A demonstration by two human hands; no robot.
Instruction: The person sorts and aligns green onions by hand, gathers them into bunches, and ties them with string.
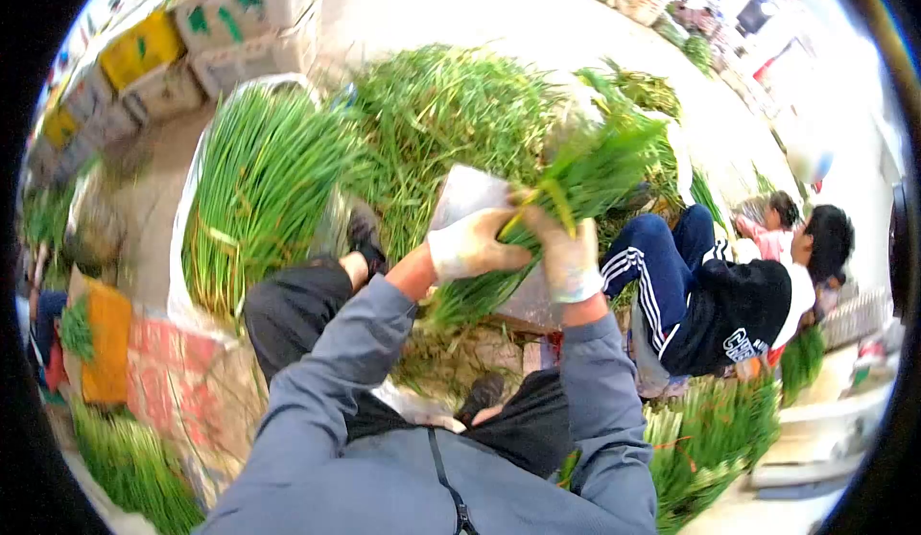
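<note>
A bunch of long green stalks [600, 172] lies across both gloved hands, its leafy end blurred at the upper right and its other end pointing down left. My left hand [480, 244] wears a pale glove and has its fingers wrapped round the lower part of the bunch. Close beside it, my right hand [566, 252], also in a pale glove, is closed round the bunch near a yellow band [557, 201]. Under the hands is a pale flat board [467, 194]. Loose greens [441, 103] are heaped just beyond it.
Neatly laid green stalks [269, 175] lie on a white sheet at the left. Stacked white and yellow boxes [240, 17] stand at the upper left. A person in a dark top [734, 309] sits close on the right, with more bundles [715, 439] below.
</note>
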